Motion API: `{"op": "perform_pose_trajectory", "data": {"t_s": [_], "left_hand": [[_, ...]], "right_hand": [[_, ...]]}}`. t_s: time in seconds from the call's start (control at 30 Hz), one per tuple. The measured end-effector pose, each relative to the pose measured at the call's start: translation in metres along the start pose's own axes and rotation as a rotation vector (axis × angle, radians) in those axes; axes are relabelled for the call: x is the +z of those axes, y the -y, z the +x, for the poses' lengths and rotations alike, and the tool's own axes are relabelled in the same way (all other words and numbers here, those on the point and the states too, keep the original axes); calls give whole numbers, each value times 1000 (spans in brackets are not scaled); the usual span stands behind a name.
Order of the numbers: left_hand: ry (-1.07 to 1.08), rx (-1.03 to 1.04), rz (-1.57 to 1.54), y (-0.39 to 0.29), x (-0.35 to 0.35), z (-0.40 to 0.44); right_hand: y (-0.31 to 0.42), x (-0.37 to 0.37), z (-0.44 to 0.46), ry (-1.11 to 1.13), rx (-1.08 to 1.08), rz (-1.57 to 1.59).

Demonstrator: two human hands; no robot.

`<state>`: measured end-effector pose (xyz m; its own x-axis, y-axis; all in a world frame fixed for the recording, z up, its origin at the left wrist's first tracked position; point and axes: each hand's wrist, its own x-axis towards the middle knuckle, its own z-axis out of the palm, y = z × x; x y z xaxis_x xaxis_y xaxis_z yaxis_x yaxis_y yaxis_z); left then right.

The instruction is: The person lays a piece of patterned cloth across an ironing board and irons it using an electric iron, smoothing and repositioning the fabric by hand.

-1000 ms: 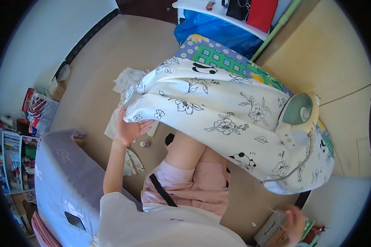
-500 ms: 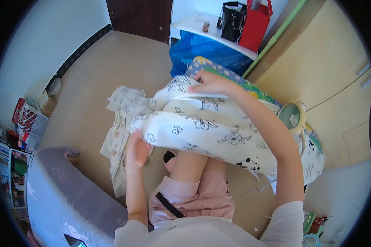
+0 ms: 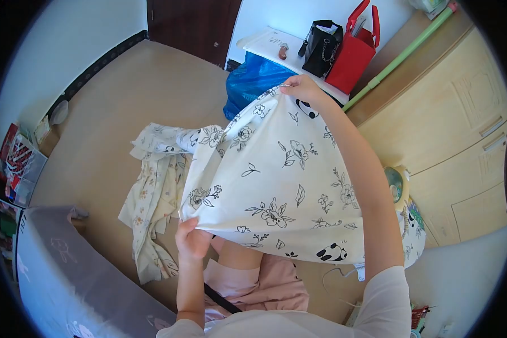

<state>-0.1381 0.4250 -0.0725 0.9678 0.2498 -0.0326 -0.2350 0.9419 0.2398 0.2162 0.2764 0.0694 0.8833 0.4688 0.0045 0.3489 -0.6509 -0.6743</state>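
White cloth [image 3: 270,169] printed with black flowers and pandas is stretched between my two hands, over my lap. My left hand [image 3: 192,239] pinches its lower left corner. Higher up, my right hand [image 3: 302,89] is closed on the upper edge. The cloth's right part lies beside a cream and green iron [image 3: 397,183], which is partly hidden behind my right arm. A patterned board cover [image 3: 416,217] shows at the far right of the cloth, mostly covered.
More printed fabric [image 3: 152,191] lies on the floor at left. A lavender-covered piece of furniture [image 3: 67,253] stands lower left. Behind are a blue bag [image 3: 253,81], a white shelf [image 3: 265,42], a black bag [image 3: 323,48], a red bag [image 3: 352,59] and a green pole [image 3: 400,56].
My right hand has come from the lower right to the cloth's upper edge and raised it. The cloth is now spread taut, hiding most of the board. My left hand has closed on the corner.
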Motion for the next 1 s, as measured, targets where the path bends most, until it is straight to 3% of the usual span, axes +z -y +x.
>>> {"op": "perform_pose_trajectory", "data": {"t_s": [0.13,0.2,0.23,0.27,0.33,0.4,0.5,0.57,0.63,0.7,0.83,0.9,0.97,1.0], "left_hand": [[-43,139,188,4,-29,-7],[-163,98,230,-1,-28,-20],[-373,66,388,-6,-32,-24],[-391,73,390,-15,-42,-21],[-348,115,888,-36,-58,3],[-388,378,1195,-47,-37,41],[-123,374,1442,-39,-12,108],[119,543,2036,-21,-3,144],[291,249,2174,2,-9,171],[231,54,2403,14,-17,200],[81,-132,2540,-1,-29,234],[-8,123,2431,-16,-55,248],[-370,142,2246,-48,-69,264],[-355,107,2180,-86,-78,268]], "right_hand": [[-19,17,9,98,54,80],[-19,29,7,38,-44,-59],[-20,33,5,-73,-33,-120],[-23,36,7,-54,-36,-113],[-31,41,12,-148,-232,-311],[2,46,2,-24,-136,-365],[28,65,-1,67,-148,-602],[38,79,-1,245,-180,-795],[42,91,-3,322,-148,-842],[42,99,-4,387,-93,-866],[38,107,-2,318,-62,-869],[34,110,-2,295,-75,-859],[31,110,-1,262,-77,-849],[30,110,-1,205,-107,-825]]}}
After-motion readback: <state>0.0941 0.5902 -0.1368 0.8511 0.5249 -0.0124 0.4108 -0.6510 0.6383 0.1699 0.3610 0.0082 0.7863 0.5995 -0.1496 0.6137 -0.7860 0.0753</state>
